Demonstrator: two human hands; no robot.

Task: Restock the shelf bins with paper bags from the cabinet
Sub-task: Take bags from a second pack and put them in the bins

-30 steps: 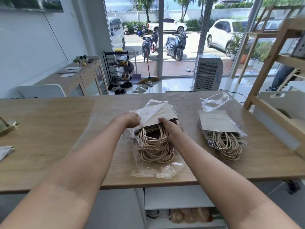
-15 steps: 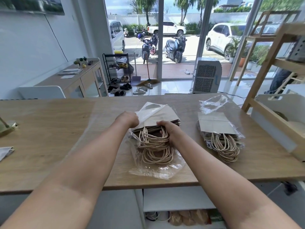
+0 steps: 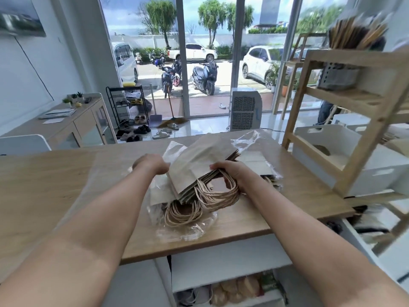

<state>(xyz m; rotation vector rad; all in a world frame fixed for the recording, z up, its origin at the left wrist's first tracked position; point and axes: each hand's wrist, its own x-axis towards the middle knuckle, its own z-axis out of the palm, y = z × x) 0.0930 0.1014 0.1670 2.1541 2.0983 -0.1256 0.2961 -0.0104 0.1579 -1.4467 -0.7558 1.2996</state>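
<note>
— Two hands on one stack?

— Yes. The right hand point(image 3: 232, 173) grips a stack of brown paper bags point(image 3: 199, 165) at its handle end, fingers curled over the edge, and holds it tilted, far end up, above the wooden counter point(image 3: 55, 185). The left hand point(image 3: 152, 166) is at the stack's left edge, fingers curled out of sight behind the bags and plastic; whether it pinches anything, I cannot tell.

— And the wrapping?

— A clear plastic sleeve point(image 3: 183, 229) lies under the stack on the counter, with more bags inside it; their twine handles point(image 3: 181, 213) loop toward the near edge. The held stack's own handles point(image 3: 218, 196) hang just below the right hand.

— Anything else nearby?

— A second wrapped pack of bags point(image 3: 256, 160) lies just right of the hands, partly hidden behind the right one. Further right stands a wooden shelf unit point(image 3: 363, 138) with a white bin point(image 3: 332, 151) on its low shelf, and a grey perforated bin point(image 3: 338, 76) above it holding upright brown bags, blurred.
</note>
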